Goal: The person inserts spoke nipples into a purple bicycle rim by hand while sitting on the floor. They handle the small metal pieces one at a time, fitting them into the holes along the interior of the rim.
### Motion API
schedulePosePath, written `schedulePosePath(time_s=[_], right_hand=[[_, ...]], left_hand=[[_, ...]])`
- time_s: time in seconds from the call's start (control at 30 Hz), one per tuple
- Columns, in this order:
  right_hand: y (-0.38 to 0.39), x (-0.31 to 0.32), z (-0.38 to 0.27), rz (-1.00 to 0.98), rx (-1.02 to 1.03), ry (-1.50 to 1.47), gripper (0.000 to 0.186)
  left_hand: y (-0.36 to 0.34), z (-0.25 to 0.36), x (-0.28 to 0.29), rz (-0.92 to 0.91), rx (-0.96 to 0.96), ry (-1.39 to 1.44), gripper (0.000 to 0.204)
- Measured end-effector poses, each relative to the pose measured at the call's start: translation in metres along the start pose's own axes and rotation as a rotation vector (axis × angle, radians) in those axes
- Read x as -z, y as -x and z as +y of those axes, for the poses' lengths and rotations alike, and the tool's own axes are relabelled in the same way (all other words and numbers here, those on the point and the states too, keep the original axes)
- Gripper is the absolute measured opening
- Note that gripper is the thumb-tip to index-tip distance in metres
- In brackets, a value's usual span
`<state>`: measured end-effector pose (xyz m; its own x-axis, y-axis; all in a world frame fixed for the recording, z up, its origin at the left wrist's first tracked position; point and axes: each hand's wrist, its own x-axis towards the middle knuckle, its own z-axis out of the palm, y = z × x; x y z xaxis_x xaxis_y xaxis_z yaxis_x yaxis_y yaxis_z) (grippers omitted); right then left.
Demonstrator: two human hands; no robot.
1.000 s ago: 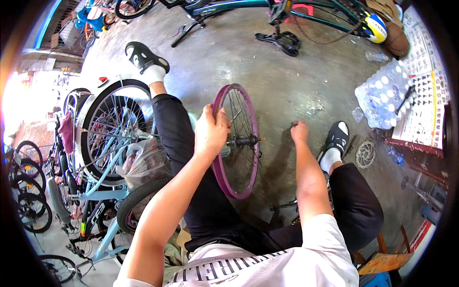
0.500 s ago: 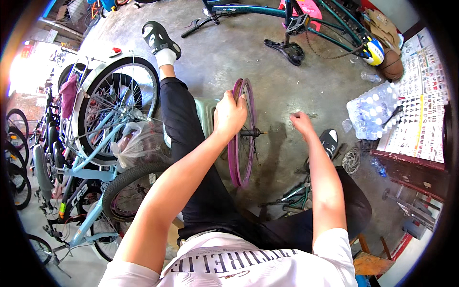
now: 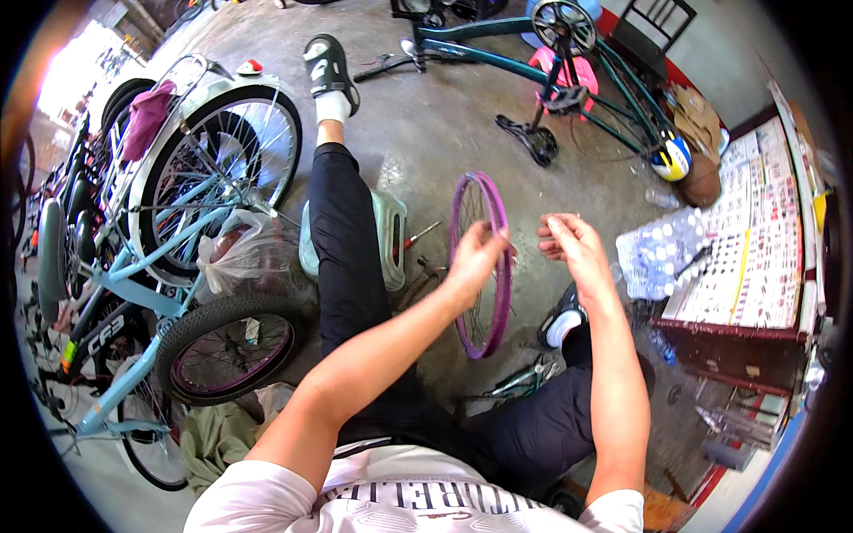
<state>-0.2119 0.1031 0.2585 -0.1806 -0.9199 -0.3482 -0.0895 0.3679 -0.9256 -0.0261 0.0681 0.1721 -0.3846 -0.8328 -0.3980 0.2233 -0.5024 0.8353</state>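
A purple bicycle wheel (image 3: 499,311) without a tyre stands almost edge-on between my legs, thin spokes inside its rim. My left hand (image 3: 475,265) is closed on it, with the fingers at the rim and spokes; its hub is mostly hidden behind that hand. To the right of the wheel and apart from it, my right hand (image 3: 576,255) hovers with fingers loosely curled and some gaps between them; I make out nothing in it. Left of the wheel, a red-handled screwdriver (image 3: 422,234) lies on the floor beside a pale green plastic stool (image 3: 391,209).
A dark green bicycle frame (image 3: 489,60) lies ahead, near a saddle (image 3: 529,140). Light blue bicycles (image 3: 178,235) and a loose tyred wheel (image 3: 227,346) crowd the left. On the right are wrapped water bottles (image 3: 662,253) and a paper-covered wooden cabinet (image 3: 733,351).
The wheel has turned and shifted slightly right and down in view. My left hand has moved lower on it. My right hand's fingers have loosened from a closed shape. The whole view has shifted.
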Motion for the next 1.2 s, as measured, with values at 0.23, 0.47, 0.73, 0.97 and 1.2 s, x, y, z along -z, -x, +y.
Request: schedulePosePath(time_s=[0.23, 0.47, 0.73, 0.97, 1.2], right_hand=[[-0.040, -0.048, 0.032, 0.034, 0.058, 0.656, 0.079], [-0.042, -0.066, 0.039, 0.142, 0.001, 0.462, 0.045], [-0.032, -0.072, 0.032, 0.095, 0.053, 0.029, 0.041], [-0.033, -0.062, 0.058, 0.149, 0.067, -0.099, 0.025], [-0.021, -0.062, 0.076, 0.179, 0.096, -0.100, 0.013]], left_hand=[[0.032, -0.033, 0.003, -0.199, -0.165, 0.074, 0.058], [0.037, -0.048, 0.026, -0.036, -0.232, -0.161, 0.033], [-0.025, -0.037, 0.066, 0.116, -0.228, -0.233, 0.019], [-0.059, -0.042, 0.092, 0.009, -0.214, -0.255, 0.020], [-0.065, -0.040, 0.114, -0.007, -0.112, -0.069, 0.021]])
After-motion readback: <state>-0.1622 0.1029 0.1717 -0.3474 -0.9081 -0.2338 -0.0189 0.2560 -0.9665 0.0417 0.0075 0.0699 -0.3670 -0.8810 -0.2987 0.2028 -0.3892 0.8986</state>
